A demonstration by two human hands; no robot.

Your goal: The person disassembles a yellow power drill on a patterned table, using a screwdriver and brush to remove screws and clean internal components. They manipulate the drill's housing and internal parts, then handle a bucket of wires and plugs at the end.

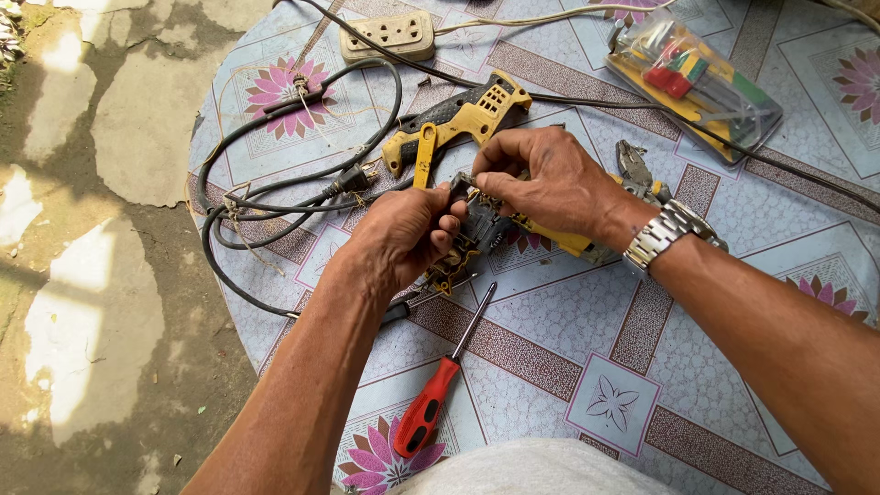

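The opened power tool (477,229) lies near the middle of the round table (715,367), and everything else is best placed from it. It looks like a rigid plastic shell, yellow and black, with the dark inner parts and small wires laid bare; I judge it fairly light with its cover off, stiff in the body but delicate at the exposed wiring, so the solid casing is the safer place to take hold, not the loose leads. The left hand (403,234) is closed around the tool's near end, steadying it. The right hand (541,179) has thumb and forefinger pressed together on a small part at the tool's top edge; what that part is I cannot tell. Just behind the tool lies its detached yellow handle half (463,115). A black cable (275,183) coils away to its left. A red-handled screwdriver (440,385) lies in front of the tool, nearer the person. Pliers (637,170) rest just right of it, and a clear packet of tools (697,78) sits well beyond, to the right.
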